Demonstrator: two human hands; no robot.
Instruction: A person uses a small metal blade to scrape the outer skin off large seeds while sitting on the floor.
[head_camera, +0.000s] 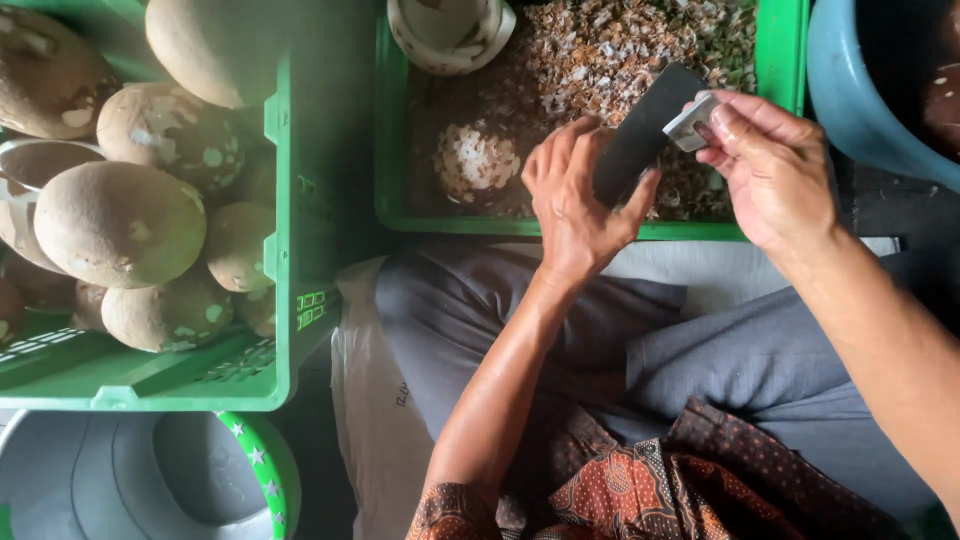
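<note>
Batik cloth (640, 490) below both hands (575, 205) gripping a dark strip (640, 130)

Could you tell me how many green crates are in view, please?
2: one green crate at left holds peeled coconuts; the other, ahead of both hands, holds husk scraps. Both run past the frame.

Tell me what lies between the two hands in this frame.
In the head view, a dark flat strip spans the gap: the left hand grips its lower end, and the right hand presses a small metal blade against its upper end.
</note>
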